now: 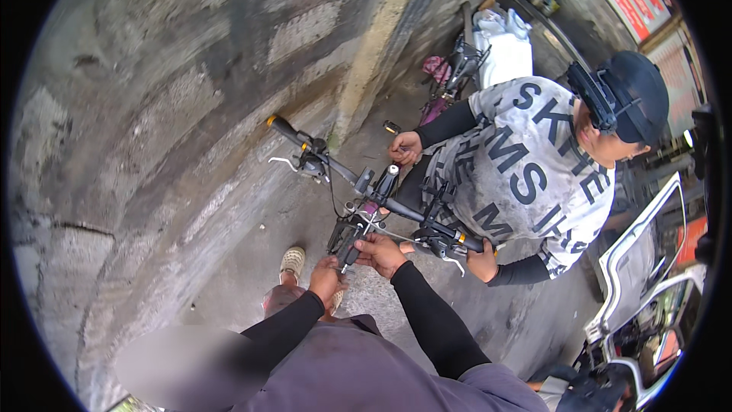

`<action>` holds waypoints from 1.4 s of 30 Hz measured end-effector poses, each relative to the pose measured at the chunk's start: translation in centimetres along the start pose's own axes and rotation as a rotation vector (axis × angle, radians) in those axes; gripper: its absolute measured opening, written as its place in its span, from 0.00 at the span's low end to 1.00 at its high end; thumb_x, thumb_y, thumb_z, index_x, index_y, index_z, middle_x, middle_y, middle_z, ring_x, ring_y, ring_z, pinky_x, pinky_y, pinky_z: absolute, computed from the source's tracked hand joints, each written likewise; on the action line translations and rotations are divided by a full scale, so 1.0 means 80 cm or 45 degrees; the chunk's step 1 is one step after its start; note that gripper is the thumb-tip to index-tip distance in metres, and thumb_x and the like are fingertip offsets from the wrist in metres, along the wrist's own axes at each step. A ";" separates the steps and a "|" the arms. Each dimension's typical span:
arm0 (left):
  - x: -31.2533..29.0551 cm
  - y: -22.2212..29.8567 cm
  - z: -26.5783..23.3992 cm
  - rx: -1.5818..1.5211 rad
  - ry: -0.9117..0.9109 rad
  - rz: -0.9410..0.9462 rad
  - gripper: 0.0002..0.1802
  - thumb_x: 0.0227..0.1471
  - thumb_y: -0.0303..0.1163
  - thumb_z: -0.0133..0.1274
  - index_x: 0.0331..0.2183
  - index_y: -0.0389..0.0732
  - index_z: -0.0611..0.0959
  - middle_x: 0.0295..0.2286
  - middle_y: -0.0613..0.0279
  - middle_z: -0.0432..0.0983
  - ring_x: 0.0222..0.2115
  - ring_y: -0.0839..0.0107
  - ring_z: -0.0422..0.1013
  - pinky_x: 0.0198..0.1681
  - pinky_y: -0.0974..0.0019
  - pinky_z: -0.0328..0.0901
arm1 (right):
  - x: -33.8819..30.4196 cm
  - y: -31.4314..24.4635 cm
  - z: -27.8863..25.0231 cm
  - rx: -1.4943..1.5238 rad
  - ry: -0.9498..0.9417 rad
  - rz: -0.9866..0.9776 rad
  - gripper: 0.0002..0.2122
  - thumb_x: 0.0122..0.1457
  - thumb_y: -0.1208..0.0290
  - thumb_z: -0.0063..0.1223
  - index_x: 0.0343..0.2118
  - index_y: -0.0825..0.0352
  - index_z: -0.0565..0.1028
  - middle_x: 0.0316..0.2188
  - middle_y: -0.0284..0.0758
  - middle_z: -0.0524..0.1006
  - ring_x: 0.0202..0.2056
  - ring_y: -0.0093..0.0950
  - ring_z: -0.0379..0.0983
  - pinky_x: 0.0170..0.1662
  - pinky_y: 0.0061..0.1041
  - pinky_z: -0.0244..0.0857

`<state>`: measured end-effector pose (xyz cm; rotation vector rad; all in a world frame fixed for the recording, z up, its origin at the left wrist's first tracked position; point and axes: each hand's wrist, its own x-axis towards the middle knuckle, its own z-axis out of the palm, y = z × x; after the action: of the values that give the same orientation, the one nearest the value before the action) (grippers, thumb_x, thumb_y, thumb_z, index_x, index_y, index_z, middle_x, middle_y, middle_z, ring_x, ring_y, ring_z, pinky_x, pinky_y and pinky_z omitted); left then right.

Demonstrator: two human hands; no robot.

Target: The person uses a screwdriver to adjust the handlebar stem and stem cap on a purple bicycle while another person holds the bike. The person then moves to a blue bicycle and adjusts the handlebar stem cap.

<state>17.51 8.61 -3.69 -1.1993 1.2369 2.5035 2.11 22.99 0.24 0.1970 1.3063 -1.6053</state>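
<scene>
A bicycle handlebar (343,173) with black grips and orange end bands runs slantwise in front of me. Just on my side of its stem, both my hands are close together at a dark assembly (341,235) with silvery metal parts and cables. My left hand (325,278) is closed, its fingertips at the lower end of a small dark piece (350,257) with a metal tip. Slightly higher, my right hand (383,254) pinches near the upper end of that piece. Fingers hide much of it, so its kind is unclear.
A co-worker in a printed shirt (518,160) and black cap stands at the right, one hand (482,262) at the right grip. A rough concrete wall (191,84) rises at the left. Another bicycle (457,69) stands behind. A white vehicle door frame (610,259) is at the right.
</scene>
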 end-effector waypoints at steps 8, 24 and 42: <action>-0.063 0.055 0.021 1.369 0.142 1.190 0.36 0.52 0.32 0.65 0.62 0.39 0.74 0.43 0.50 0.83 0.44 0.44 0.80 0.52 0.49 0.73 | 0.009 -0.017 0.023 -0.147 0.066 -0.065 0.12 0.69 0.62 0.64 0.47 0.62 0.74 0.27 0.25 0.78 0.23 0.18 0.72 0.26 0.22 0.67; -0.020 -0.014 0.026 0.343 0.325 0.515 0.40 0.59 0.34 0.57 0.68 0.36 0.64 0.51 0.45 0.81 0.46 0.59 0.82 0.43 0.60 0.77 | 0.023 -0.028 0.014 -0.433 0.146 -0.033 0.14 0.66 0.62 0.68 0.46 0.62 0.76 0.28 0.25 0.75 0.26 0.19 0.71 0.29 0.26 0.65; -0.016 0.023 -0.005 0.225 0.304 0.126 0.18 0.64 0.42 0.57 0.45 0.37 0.83 0.37 0.54 0.82 0.39 0.60 0.79 0.49 0.53 0.72 | 0.018 -0.020 0.003 0.055 -0.081 0.008 0.08 0.71 0.67 0.61 0.49 0.60 0.78 0.36 0.25 0.80 0.28 0.17 0.69 0.31 0.20 0.63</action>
<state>17.86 7.42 -1.79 -1.4559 1.5726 2.3069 0.37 21.79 0.43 0.1752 1.2223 -1.6222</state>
